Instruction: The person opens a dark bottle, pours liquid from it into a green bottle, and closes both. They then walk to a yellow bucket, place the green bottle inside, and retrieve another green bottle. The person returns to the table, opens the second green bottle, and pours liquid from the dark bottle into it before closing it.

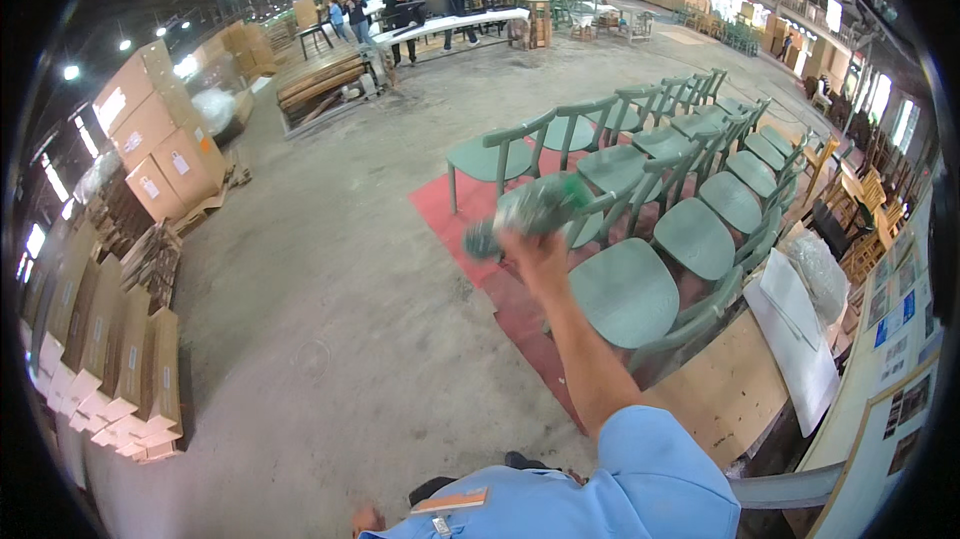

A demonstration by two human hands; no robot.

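Right hand [533,251]: was raised at the end of an outstretched arm, seemingly curled round 1 blurred object; the fingers were largely hidden, so how far they were closed could not be told.
Blurred object [545,204]: sat in the grip, grey-green with a brighter green end and a darker end; its kind was too smeared to tell.
Left hand [367,521]: was well below the grip and to its left, showing only in part; whether it held anything could not be told.
Green chairs [622,294]: stood in rows to the right of the grip and beyond it; whether the blurred object touched any of them was unclear.
Red sheet [530,339]: lay on the floor below the grip, under the chairs.
Brown board [725,384]: lay to the right of the grip and nearer the body.
Cartons [175,144]: were stacked well to the left of the grip.
Handling: with 1 arm extended, a firm hold, a steady wrist and slower movement seemed best; both ends of the object probably needed watching, so neither knocked a backrest or scuffed a seat.
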